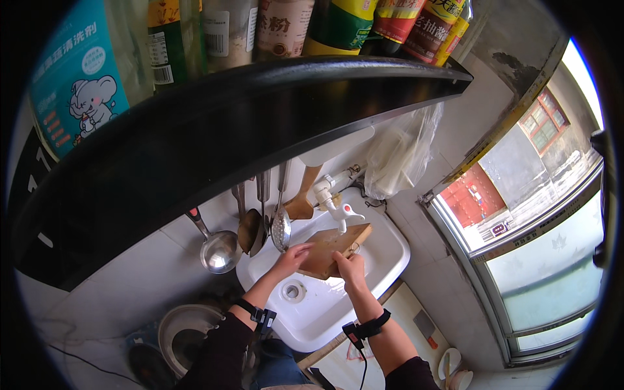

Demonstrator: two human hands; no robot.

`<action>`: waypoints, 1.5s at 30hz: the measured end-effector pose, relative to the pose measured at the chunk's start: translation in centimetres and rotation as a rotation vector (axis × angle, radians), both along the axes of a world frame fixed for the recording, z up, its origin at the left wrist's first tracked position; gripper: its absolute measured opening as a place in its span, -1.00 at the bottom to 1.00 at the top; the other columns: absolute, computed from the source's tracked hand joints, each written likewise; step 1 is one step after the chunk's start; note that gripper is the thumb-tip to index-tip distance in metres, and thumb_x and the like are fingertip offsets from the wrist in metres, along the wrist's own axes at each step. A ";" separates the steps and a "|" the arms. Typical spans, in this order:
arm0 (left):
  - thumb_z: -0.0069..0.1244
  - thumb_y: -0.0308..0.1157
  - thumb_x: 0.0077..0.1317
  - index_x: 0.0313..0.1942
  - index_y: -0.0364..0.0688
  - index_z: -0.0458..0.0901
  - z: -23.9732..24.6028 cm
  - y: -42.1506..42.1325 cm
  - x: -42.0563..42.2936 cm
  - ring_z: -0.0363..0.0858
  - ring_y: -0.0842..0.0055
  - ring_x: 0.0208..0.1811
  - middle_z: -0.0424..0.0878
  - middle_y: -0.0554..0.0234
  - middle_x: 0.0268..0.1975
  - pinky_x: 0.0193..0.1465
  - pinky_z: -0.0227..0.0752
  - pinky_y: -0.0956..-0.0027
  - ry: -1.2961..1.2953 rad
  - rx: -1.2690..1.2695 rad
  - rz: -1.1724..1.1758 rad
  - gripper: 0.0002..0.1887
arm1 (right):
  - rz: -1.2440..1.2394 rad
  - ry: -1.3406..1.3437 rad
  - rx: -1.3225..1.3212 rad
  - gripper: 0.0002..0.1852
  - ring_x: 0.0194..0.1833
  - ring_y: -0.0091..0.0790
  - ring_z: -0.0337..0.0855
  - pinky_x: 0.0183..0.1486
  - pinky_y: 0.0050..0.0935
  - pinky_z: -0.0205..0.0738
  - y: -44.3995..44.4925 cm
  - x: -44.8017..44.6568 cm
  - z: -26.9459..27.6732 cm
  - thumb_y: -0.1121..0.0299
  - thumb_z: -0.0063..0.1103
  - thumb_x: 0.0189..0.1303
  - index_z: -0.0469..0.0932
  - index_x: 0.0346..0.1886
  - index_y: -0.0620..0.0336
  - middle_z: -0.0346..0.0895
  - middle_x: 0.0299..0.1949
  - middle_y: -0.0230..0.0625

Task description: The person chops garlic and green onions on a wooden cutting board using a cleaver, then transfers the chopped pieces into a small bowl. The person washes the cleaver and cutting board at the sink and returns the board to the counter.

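Observation:
Over the white sink basin [321, 317], a wooden cutting board [329, 246] is tilted beneath the white plastic tap [341, 214]. My right hand [352, 270] grips the board's near right edge, thumb on the upper face, close to a metal ring [355, 247] on its side. At the board's left side, my left hand [291, 261] lies against its face with fingers stretched out and not wrapped around it. The board's wet-looking face is turned up toward the tap. Its underside is hidden.
Ladles [220, 251], a skimmer [281, 229] and a wooden spatula [301, 204] hang left of the tap. A black shelf [234, 131] with bottles juts overhead. A plastic bag [404, 156] hangs behind. On the right counter lies a cleaver [423, 324]; a metal pot [168, 331] stands lower left.

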State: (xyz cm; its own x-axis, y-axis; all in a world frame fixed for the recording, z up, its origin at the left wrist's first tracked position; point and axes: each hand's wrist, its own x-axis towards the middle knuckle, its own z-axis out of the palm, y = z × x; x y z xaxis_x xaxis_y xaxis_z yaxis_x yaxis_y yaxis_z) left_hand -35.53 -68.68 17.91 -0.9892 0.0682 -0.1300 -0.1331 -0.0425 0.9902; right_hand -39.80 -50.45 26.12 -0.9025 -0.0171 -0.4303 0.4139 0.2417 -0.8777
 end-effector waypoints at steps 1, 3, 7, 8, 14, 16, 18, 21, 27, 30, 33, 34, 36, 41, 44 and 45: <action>-0.27 -0.34 0.58 0.34 -0.30 0.40 0.9 0.6 -0.5 0.40 0.46 0.37 0.49 0.16 0.32 0.46 0.17 0.40 -0.015 0.054 -0.081 -0.58 | 0.018 0.038 0.039 -0.60 -0.39 -0.20 0.76 -0.37 -0.32 0.67 -0.3 -0.2 -0.4 0.30 0.31 0.10 0.61 -0.27 0.62 0.68 -0.40 -0.04; -0.40 -0.16 0.61 0.42 -0.25 0.27 1.8 2.2 -1.6 0.24 0.47 0.46 0.33 0.17 0.42 0.52 0.02 0.38 0.092 0.228 -0.193 -0.48 | 0.041 0.112 0.126 -0.56 -0.41 -0.20 0.75 -0.36 -0.30 0.63 -0.5 -0.3 -0.9 0.23 0.31 0.06 0.62 -0.32 0.61 0.68 -0.44 -0.02; -0.62 0.07 0.61 0.53 -0.18 0.02 -0.7 4.1 -4.6 -0.05 0.51 0.57 0.05 0.22 0.55 0.60 -0.23 0.37 0.157 0.313 -0.333 -0.33 | 0.091 0.158 0.300 -0.57 -0.45 -0.28 0.72 -0.35 -0.33 0.57 -0.4 -0.4 0.0 0.20 0.31 0.04 0.65 -0.36 0.56 0.67 -0.48 -0.09; -0.57 0.06 0.61 0.53 -0.18 0.01 -1.9 4.0 -5.2 -0.05 0.51 0.57 0.03 0.22 0.55 0.59 -0.20 0.38 0.134 0.258 -0.330 -0.33 | 0.112 0.149 0.333 -0.60 -0.46 -0.32 0.70 -0.35 -0.36 0.56 -0.3 -0.5 0.4 0.22 0.31 0.04 0.66 -0.36 0.54 0.67 -0.47 -0.14; -0.41 -0.05 0.59 0.50 -0.28 0.05 -5.1 4.0 -7.9 -0.01 0.35 0.57 0.06 0.01 0.54 0.57 -0.17 0.37 0.052 0.221 -0.216 -0.36 | 0.166 0.154 0.380 -0.56 -0.47 -0.30 0.70 -0.35 -0.32 0.55 -0.7 -1.0 1.6 0.18 0.30 0.02 0.65 -0.39 0.55 0.65 -0.51 -0.10; -0.34 -0.03 0.58 0.51 -0.27 0.02 -4.0 4.3 -7.9 0.02 0.41 0.56 0.09 0.08 0.54 0.54 -0.09 0.40 -0.038 0.258 -0.261 -0.33 | 0.157 0.164 0.373 -0.56 -0.47 -0.29 0.70 -0.35 -0.32 0.55 -1.0 -1.1 1.6 0.18 0.30 0.03 0.64 -0.40 0.56 0.65 -0.53 -0.10; -0.34 0.00 0.58 0.52 -0.25 -0.01 -2.6 4.4 -7.6 0.00 0.43 0.56 0.08 0.11 0.54 0.55 -0.11 0.40 -0.027 0.343 -0.271 -0.31 | 0.161 0.167 0.361 -0.55 -0.47 -0.29 0.70 -0.36 -0.32 0.55 -1.2 -1.0 1.4 0.18 0.29 0.03 0.64 -0.40 0.56 0.64 -0.54 -0.10; -0.34 0.04 0.58 0.53 -0.23 -0.05 -0.9 3.9 -7.5 -0.05 0.43 0.58 0.02 0.16 0.56 0.56 -0.16 0.40 -0.015 0.371 -0.260 -0.28 | 0.175 0.151 0.303 -0.55 -0.47 -0.29 0.70 -0.36 -0.33 0.54 -1.4 -0.8 1.3 0.17 0.30 0.03 0.64 -0.40 0.57 0.65 -0.52 -0.11; -0.44 0.07 0.59 0.54 -0.22 -0.10 -1.4 4.0 -7.2 -0.23 0.43 0.62 -0.15 0.18 0.60 0.60 -0.36 0.39 -0.038 0.244 -0.265 -0.28 | 0.164 0.110 0.284 -0.56 -0.45 -0.27 0.70 -0.36 -0.34 0.55 -1.4 -0.8 1.0 0.19 0.28 0.03 0.63 -0.39 0.58 0.65 -0.50 -0.10; -0.41 0.02 0.59 0.54 -0.20 -0.08 -4.6 4.0 -8.0 -0.22 0.43 0.61 -0.12 0.15 0.59 0.60 -0.34 0.38 0.057 0.094 -0.208 -0.31 | 0.168 0.133 0.324 -0.58 -0.45 -0.29 0.70 -0.37 -0.34 0.54 -1.2 -0.9 0.7 0.22 0.26 0.04 0.63 -0.40 0.57 0.64 -0.51 -0.10; -0.38 -0.06 0.60 0.54 -0.17 -0.05 -8.4 3.8 -9.0 -0.14 0.43 0.59 -0.03 0.13 0.56 0.60 -0.27 0.37 0.077 0.015 -0.173 -0.36 | 0.116 0.164 0.325 -0.61 -0.46 -0.31 0.68 -0.37 -0.35 0.53 -0.8 -1.1 0.4 0.24 0.25 0.04 0.63 -0.42 0.55 0.63 -0.52 -0.12; -0.39 -0.07 0.60 0.54 -0.16 -0.04 -9.4 3.9 -8.7 -0.11 0.43 0.59 -0.01 0.13 0.56 0.60 -0.26 0.37 0.047 0.017 -0.160 -0.37 | 0.098 0.166 0.319 -0.62 -0.46 -0.32 0.67 -0.38 -0.35 0.52 -0.6 -1.2 0.3 0.25 0.25 0.03 0.62 -0.43 0.54 0.63 -0.52 -0.13; -0.43 -0.09 0.61 0.53 -0.17 -0.01 -10.7 3.3 -7.9 -0.07 0.44 0.58 0.05 0.13 0.54 0.59 -0.21 0.36 -0.059 0.094 -0.154 -0.40 | 0.055 0.174 0.291 -0.64 -0.46 -0.33 0.66 -0.38 -0.35 0.52 -0.4 -1.5 0.3 0.27 0.25 0.03 0.62 -0.44 0.54 0.63 -0.52 -0.13; -0.50 -0.10 0.61 0.49 -0.16 0.12 -11.5 0.7 -3.7 0.10 0.41 0.53 0.21 0.09 0.49 0.54 -0.02 0.35 -0.132 -0.264 -0.127 -0.44 | -0.053 0.223 0.262 -0.66 -0.46 -0.34 0.66 -0.40 -0.34 0.51 0.5 -2.9 0.5 0.31 0.27 0.02 0.62 -0.40 0.55 0.64 -0.49 -0.13; -0.39 -0.10 0.57 0.43 -0.20 0.24 -11.5 -0.6 -2.3 0.30 0.09 0.44 0.36 -0.16 0.39 0.45 0.19 0.24 -0.160 -0.498 -0.090 -0.45 | -0.141 0.243 0.233 -0.63 -0.43 -0.30 0.69 -0.34 -0.34 0.56 1.1 -4.1 0.7 0.32 0.31 0.00 0.62 -0.34 0.59 0.66 -0.44 -0.12; -0.39 -0.09 0.56 0.41 -0.19 0.27 -11.3 -1.0 -2.3 0.36 0.07 0.39 0.41 -0.16 0.35 0.40 0.25 0.22 -0.177 -0.633 -0.155 -0.45 | -0.167 0.239 0.209 -0.62 -0.42 -0.29 0.70 -0.33 -0.33 0.57 1.3 -4.5 0.7 0.32 0.32 0.00 0.62 -0.33 0.60 0.66 -0.43 -0.12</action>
